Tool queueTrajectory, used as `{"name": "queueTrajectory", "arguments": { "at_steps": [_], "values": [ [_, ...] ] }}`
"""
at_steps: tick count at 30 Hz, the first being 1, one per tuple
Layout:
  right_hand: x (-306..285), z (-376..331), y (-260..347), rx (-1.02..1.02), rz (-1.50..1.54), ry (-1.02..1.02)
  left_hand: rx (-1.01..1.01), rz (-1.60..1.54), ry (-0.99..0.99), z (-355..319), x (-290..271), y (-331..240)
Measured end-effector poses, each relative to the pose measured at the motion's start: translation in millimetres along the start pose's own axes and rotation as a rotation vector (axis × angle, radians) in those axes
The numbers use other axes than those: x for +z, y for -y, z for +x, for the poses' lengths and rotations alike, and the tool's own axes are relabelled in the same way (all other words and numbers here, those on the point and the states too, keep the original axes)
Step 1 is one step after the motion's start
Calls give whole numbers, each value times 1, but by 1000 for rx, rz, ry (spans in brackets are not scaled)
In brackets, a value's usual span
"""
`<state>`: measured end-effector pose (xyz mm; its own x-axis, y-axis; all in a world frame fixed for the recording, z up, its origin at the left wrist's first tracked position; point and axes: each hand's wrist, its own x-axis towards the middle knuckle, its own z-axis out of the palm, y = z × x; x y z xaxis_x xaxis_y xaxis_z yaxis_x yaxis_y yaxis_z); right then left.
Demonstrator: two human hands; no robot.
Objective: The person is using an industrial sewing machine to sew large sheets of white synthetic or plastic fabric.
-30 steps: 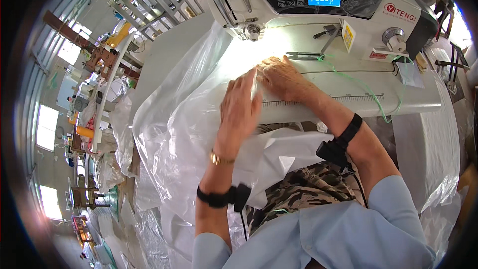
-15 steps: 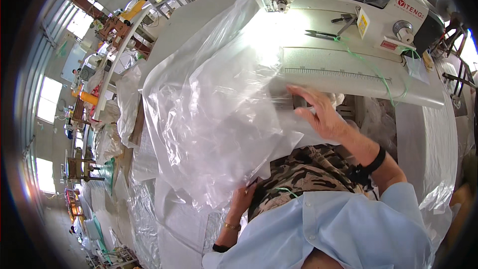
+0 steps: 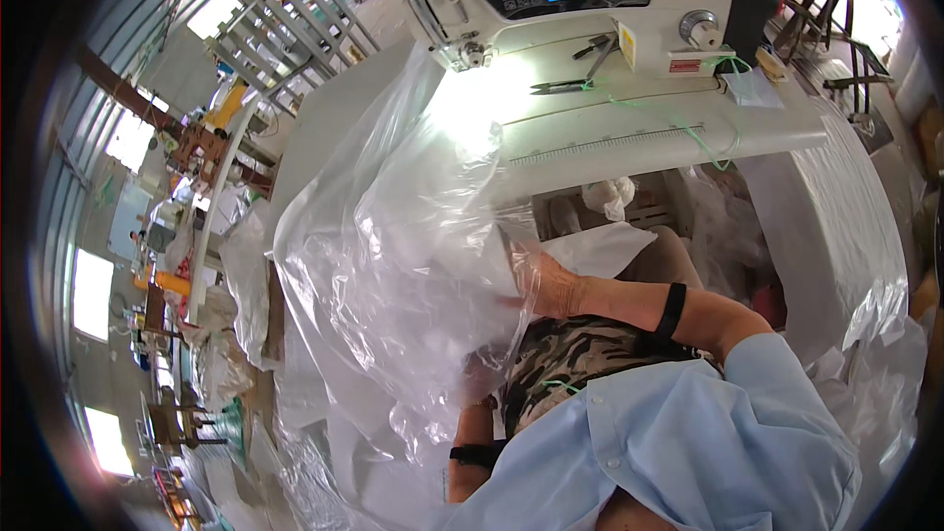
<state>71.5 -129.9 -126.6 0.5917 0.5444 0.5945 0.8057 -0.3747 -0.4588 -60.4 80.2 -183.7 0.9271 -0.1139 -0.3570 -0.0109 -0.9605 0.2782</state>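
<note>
A large heap of clear plastic sheeting (image 3: pixel 393 265) hangs over the front left of the sewing table, and its far end reaches the lit needle area of the sewing machine (image 3: pixel 580 15). At the heap's right edge is my right hand (image 3: pixel 549 285), its fingers behind or inside the film, so their grip is hidden. Lower down, my left hand (image 3: pixel 480 380) is under the near edge of the sheeting, blurred through the plastic. Both hands touch the film. A pair of dark thread snips (image 3: pixel 562 87) lies on the machine bed, away from both hands.
Green thread (image 3: pixel 703 143) trails over the bed's front edge beside a printed ruler scale (image 3: pixel 610 144). White sheet material (image 3: pixel 821 206) drapes over the table's right side. A metal rack (image 3: pixel 285 29) stands beyond the table at the far left.
My right hand has moved left and down from above the lap to the sheeting's edge. My left hand has gone further under the film. The head view has shifted, showing more of the machine.
</note>
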Motion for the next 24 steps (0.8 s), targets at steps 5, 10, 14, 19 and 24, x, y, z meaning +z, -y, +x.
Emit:
{"name": "queueTrajectory", "arguments": {
  "at_steps": [5, 10, 14, 19, 24],
  "values": [
    [-35, 10, 20, 347, 520, 182, -149, -439, -232, -28, -54, 14],
    [-89, -1, 86, 350, 1258, 523, -337, -772, -736, -72, -60, 123],
    [-72, -6, 78, 110, 1086, 665, -578, -937, -1063, -118, -46, 222],
    [-22, -38, 49, 479, 975, 1013, -868, -1103, -1323, -168, -5, 316],
    [-3, -49, 31, 485, 767, 992, -1058, -1244, -1297, -192, 62, 368]
  ]
}}
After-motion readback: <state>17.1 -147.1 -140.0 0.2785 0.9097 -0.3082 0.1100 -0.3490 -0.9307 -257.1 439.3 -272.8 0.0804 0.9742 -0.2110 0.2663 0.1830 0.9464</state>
